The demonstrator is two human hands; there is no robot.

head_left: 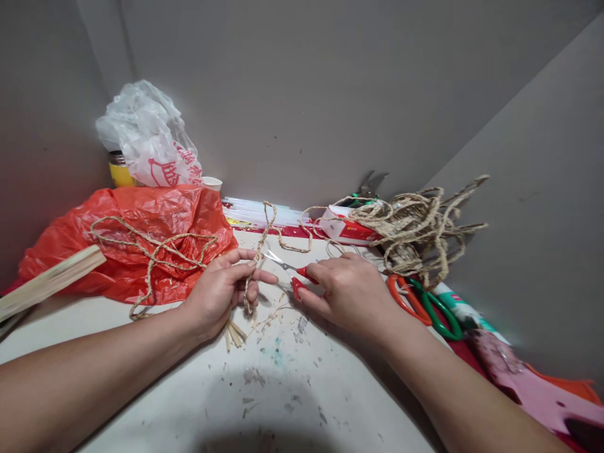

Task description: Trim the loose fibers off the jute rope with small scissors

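Observation:
My left hand [226, 283] pinches a braided straw cord [259, 253] between thumb and fingers, with some fingers stretched out. One length of the cord rises in a small loop and runs off to the right; another trails left over a red plastic bag [113, 207]. In my right hand [346, 286] is a small pair of scissors [282, 262] with red handles, my thumb and fingers in the loops. Its blades look parted and point left, close to the cord; whether they touch it I cannot tell. Below my left hand lie short straw ends [234, 335].
A coil of thick cord [419, 226] lies at the back right, beside a red and white box [346, 223]. Orange-handled [408, 302] and green-handled scissors [436, 311] lie near my right forearm. Clear sticks [264, 212] line the back; a white plastic bag [151, 132] stands back left.

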